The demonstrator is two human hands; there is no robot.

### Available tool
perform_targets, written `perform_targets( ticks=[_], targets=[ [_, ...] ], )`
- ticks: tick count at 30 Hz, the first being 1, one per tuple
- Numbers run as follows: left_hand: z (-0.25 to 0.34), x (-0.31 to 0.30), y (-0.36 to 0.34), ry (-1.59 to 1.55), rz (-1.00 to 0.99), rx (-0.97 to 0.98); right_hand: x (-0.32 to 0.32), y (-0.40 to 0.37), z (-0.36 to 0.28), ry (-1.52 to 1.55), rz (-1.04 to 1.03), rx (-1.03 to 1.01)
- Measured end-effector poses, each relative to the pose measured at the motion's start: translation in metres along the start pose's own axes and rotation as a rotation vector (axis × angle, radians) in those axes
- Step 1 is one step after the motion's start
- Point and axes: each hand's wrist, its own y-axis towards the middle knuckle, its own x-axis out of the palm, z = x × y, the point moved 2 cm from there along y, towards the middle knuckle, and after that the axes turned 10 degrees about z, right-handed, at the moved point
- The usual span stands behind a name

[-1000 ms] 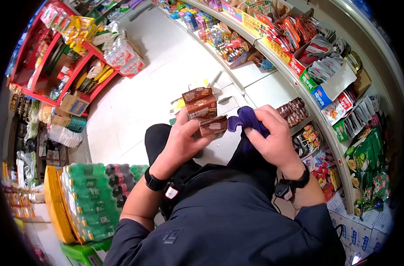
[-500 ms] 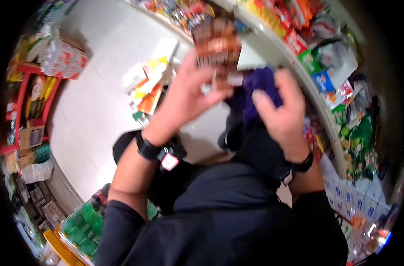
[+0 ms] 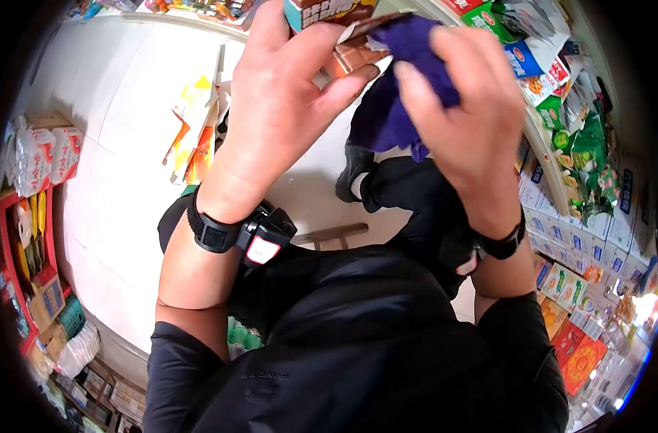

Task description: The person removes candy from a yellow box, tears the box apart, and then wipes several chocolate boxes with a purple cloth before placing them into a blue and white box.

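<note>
Left hand (image 3: 271, 108) raised higher, fingers clamped on brown cardboard cartons (image 3: 327, 10); right hand (image 3: 466, 123) pinches bunched purple cloth (image 3: 390, 115) against them, seemingly wiping.

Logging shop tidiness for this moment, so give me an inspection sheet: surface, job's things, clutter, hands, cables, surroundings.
Surface: white tiled floor; no table in view.
Job's things: brown cartons, stacked, cut off by the top edge; purple cloth pressed against them.
Clutter: flattened packaging lying on the floor.
Hands: left hand grips the cartons; right hand holds the cloth; a black band on each wrist.
Cables: nothing seen.
Surroundings: stocked shelves at right; red rack at left.
</note>
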Motion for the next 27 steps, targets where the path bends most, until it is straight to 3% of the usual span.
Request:
perform_targets(
  ticks=[4,8,11,12,14,18,20,22,23,24,26,27],
  targets=[
    [0.005,-0.003,-0.004,0.200,0.018,0.011,0.015,-0.001,-0.023,0.024,-0.026,-0.022],
    [0.002,-0.018,-0.009,0.308,-0.083,-0.141,0.018,-0.004,-0.034,0.125,-0.066,-0.141],
    [0.001,-0.027,-0.002,0.089,-0.035,0.129,0.008,-0.004,-0.047,0.313,-0.178,-0.159],
    [0.009,-0.034,-0.002,0.099,-0.132,0.040,0.003,-0.008,-0.051,0.365,-0.205,-0.142],
    [0.012,-0.037,-0.002,0.032,-0.044,0.201,-0.011,-0.017,-0.052,0.430,-0.222,-0.097],
    [0.025,-0.047,-0.011,-0.001,-0.031,0.084,-0.038,-0.029,-0.046,0.630,-0.203,0.093],
    [0.021,-0.048,-0.014,-0.033,-0.018,0.142,-0.048,-0.034,-0.040,0.656,-0.167,0.131],
    [0.026,-0.053,-0.016,-0.049,-0.026,0.083,-0.059,-0.036,-0.035,0.633,-0.164,0.166],
    [0.019,-0.052,-0.017,0.076,0.036,0.120,-0.063,-0.037,-0.032,0.612,-0.162,0.206],
    [0.017,-0.053,-0.022,0.074,0.041,0.127,-0.066,-0.043,-0.030,0.601,-0.147,0.405],
    [0.006,-0.056,-0.028,-0.438,-0.005,-0.442,-0.060,-0.053,-0.023,0.831,0.015,0.879],
    [0.011,-0.060,-0.023,-0.696,-0.037,-0.584,-0.052,-0.051,-0.016,0.935,0.057,0.917]
  ],
)
